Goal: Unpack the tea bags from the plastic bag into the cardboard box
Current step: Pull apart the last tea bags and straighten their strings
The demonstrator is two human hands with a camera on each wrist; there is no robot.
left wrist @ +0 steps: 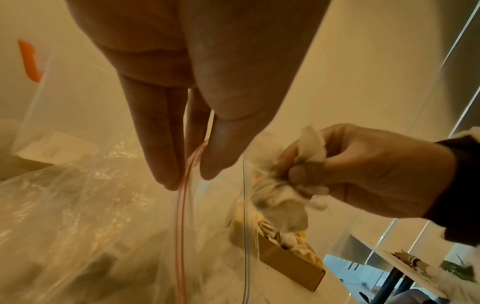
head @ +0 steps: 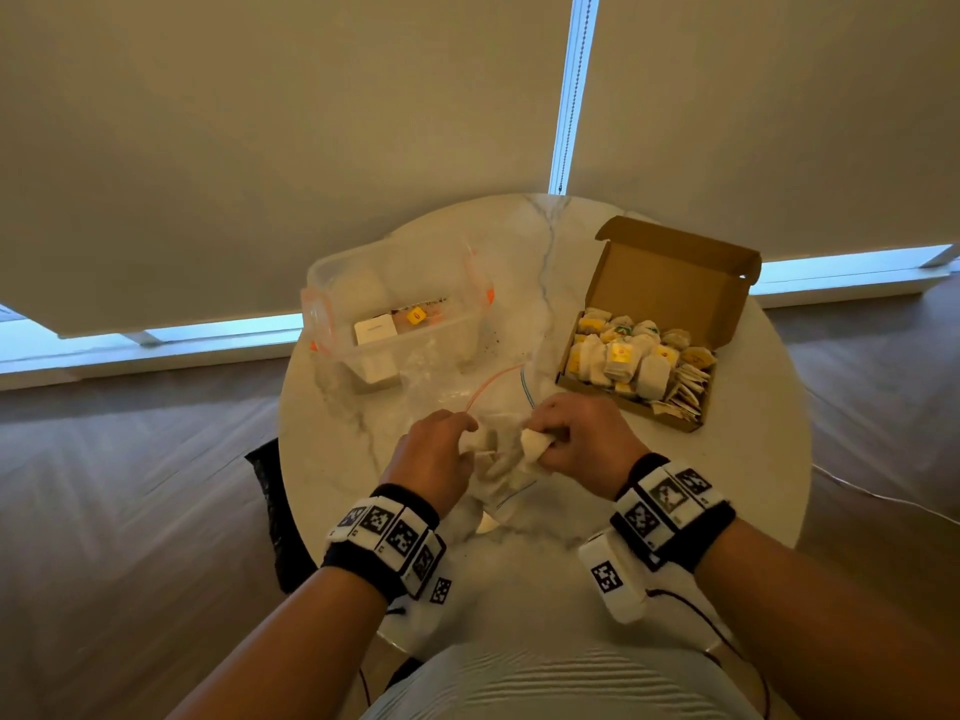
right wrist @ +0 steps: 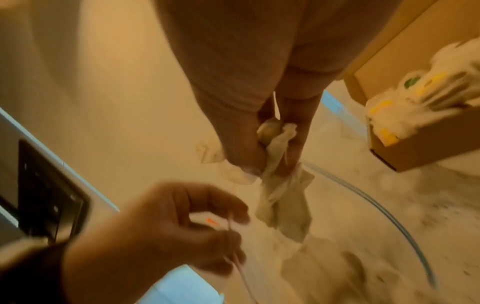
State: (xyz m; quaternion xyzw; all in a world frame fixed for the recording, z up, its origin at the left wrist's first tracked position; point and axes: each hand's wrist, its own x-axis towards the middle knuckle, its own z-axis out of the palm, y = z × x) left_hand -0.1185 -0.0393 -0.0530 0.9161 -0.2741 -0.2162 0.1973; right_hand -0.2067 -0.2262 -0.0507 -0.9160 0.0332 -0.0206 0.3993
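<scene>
Tea bags [head: 535,443], light and soft, bunch in my right grip [head: 574,433]; my left grip [head: 434,449] pinches the plastic bag [head: 488,402] rim; I'd pinch paper, not strings.

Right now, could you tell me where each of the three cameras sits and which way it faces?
Head: on the head, looking forward and down at the round table; both forearms show.
Left wrist: along the left hand, which pinches the plastic bag by its rim.
Right wrist: along the right hand, which grips tea bags.
Shared: both wrist views show the cardboard box and the other hand.
</scene>
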